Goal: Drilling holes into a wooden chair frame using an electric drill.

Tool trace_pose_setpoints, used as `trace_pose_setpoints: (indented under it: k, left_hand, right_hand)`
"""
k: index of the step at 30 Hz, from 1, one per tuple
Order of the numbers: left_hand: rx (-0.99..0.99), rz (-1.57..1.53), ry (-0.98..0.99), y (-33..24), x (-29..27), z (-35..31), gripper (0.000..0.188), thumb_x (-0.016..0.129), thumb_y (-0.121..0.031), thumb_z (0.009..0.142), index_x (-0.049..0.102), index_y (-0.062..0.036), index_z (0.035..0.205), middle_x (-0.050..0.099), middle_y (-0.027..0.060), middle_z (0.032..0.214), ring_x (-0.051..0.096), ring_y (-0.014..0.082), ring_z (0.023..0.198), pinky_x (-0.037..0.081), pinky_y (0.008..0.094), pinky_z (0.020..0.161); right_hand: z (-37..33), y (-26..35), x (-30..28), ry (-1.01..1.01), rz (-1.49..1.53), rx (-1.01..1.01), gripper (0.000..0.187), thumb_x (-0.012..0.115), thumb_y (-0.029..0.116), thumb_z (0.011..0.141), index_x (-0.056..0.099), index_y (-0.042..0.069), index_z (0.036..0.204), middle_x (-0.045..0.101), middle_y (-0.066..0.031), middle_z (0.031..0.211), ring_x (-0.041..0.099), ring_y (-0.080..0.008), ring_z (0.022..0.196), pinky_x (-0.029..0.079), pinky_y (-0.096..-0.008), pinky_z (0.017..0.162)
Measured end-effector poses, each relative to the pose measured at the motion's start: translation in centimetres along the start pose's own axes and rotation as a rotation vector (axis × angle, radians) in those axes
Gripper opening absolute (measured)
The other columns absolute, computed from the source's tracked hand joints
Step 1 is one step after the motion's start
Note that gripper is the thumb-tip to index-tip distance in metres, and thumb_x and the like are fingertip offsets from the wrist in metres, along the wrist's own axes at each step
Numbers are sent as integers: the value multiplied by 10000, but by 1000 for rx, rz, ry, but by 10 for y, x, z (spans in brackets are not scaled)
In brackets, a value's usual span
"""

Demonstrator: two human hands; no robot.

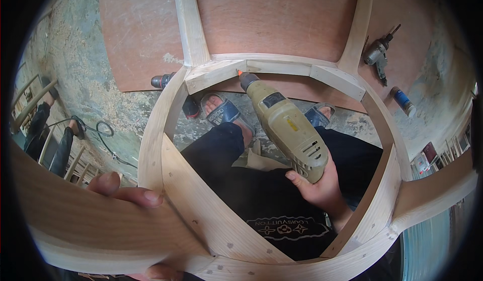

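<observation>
A round wooden chair frame (150,152) fills the middle of the view, with wooden corner blocks set inside its ring. In my right hand (322,188) is a tan power drill (289,125), my fingers wrapped round its rear end. Its orange-tipped front meets the far-left corner block (214,77), close to that block's inner end. Whether the bit has gone into the wood, I cannot tell. My left hand (138,196) grips a thick leg of the chair frame at the lower left, with fingertips showing over its top edge and the rest mostly hidden.
A brown board (282,17) lies beyond the frame. On it rests a pneumatic driver (376,57), near a blue can (402,101). Another drill (162,81) lies left of the ring. A black cable (103,140) crosses the floor toward another person's legs (45,130).
</observation>
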State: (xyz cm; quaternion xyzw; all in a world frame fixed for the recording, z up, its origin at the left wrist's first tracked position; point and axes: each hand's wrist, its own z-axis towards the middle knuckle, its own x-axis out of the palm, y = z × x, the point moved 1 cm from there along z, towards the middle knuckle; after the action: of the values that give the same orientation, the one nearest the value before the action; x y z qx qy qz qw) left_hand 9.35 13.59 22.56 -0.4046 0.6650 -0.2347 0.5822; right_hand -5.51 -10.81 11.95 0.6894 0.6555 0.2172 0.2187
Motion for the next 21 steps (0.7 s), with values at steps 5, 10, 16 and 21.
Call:
trace_pose_setpoints:
  k: [5,10,16,21]
  left_hand:
    - [23,-53,44,6,-4,0,1031,723,-417,727,250,55,1513,410,278,1438,641,256,968,539,319,858]
    - [-18,-67,18,1,-1,-3,1027,727,-422,729,260,49,1513,408,280,1440,639,256,977,538,320,871]
    - [-24,-77,13,12,-7,-6,997,714,-429,761,256,52,1505,387,304,1456,637,263,989,519,351,906]
    - [125,85,273,7,-15,12,936,620,-442,843,218,94,1495,380,329,1465,635,279,1010,467,389,989]
  right_hand:
    - [-1,-2,0,-23,-5,-30,522,871,181,851,508,-18,1168,738,-166,1038,744,-226,995,572,-330,837]
    - [0,7,1,18,-147,-60,538,880,235,847,498,-20,1127,745,-186,1003,767,-287,977,589,-351,802]
    - [4,15,2,60,-250,-41,566,888,267,838,492,-24,1118,747,-200,994,767,-347,966,597,-369,773]
    - [7,9,-9,-50,-139,-102,529,880,161,820,526,-23,1167,722,-204,1066,736,-288,1009,565,-364,872]
